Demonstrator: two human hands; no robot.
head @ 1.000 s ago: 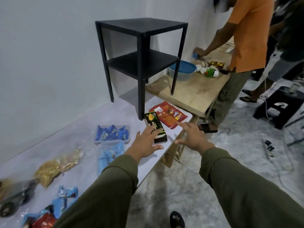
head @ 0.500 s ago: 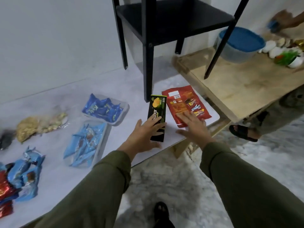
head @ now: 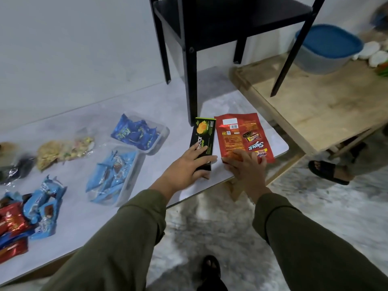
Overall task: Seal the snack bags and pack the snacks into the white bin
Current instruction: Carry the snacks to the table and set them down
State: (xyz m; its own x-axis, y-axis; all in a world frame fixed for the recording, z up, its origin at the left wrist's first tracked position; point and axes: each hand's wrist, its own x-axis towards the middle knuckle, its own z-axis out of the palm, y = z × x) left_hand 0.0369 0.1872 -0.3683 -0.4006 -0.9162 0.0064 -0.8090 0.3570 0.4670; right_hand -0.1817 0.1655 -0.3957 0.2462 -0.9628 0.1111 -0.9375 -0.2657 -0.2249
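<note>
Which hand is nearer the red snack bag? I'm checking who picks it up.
Right. The right hand rests on the red snack bag's near end; the left hand lies on the black box beside it.

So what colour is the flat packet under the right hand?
Red, with white and yellow lettering; the red packet shows clearly in the head view.

Makeshift indoor workroom: bare wall (head: 63,49), rough plywood table (head: 315,106), concrete floor (head: 336,206).
</note>
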